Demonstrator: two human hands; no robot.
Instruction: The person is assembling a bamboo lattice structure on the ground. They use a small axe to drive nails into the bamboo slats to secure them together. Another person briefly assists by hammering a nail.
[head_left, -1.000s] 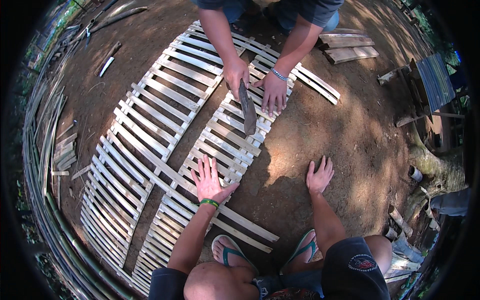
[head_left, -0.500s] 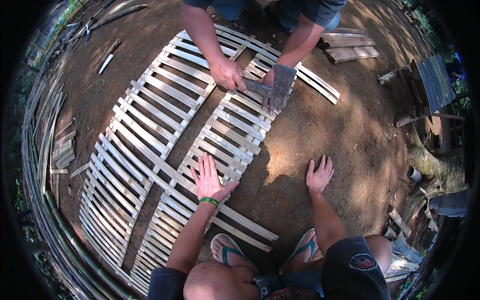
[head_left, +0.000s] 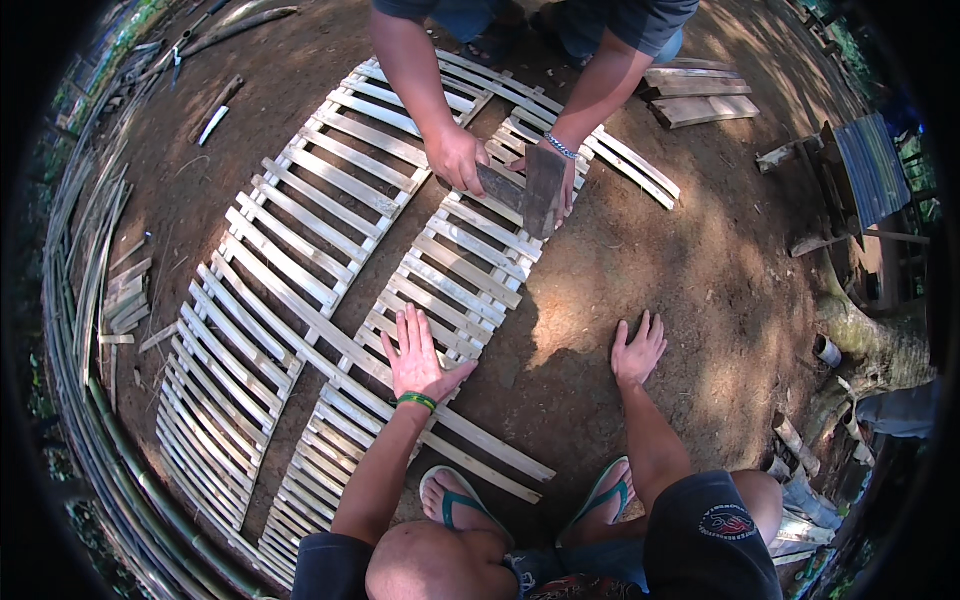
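A large slatted panel [head_left: 470, 242] of pale wood or bamboo strips lies on the dirt before me. My left hand [head_left: 418, 358] rests flat on its near right slats, fingers spread, a green band at the wrist. Farther right, my right hand [head_left: 638, 350] is planted palm-down on bare soil with its fingers apart, holding nothing. Across the panel crouches another person. That person's hand [head_left: 458, 158] grips the handle of a dark, broad-headed tool like a hatchet [head_left: 543, 190]. Their other hand [head_left: 566, 185], with a bracelet, is behind the tool's head, partly hidden, at the panel's edge.
Long poles [head_left: 130, 480] line the left side. Short boards [head_left: 700, 95] are stacked at the far right. A corrugated sheet [head_left: 872, 168] and a tree trunk [head_left: 870, 345] stand at the right. My sandalled feet [head_left: 462, 503] are beside the panel's projecting strips.
The other person's hatchet-like tool has turned and shifted slightly left and down, and their bracelet hand now shows more beside it. My two hands have stayed in place.
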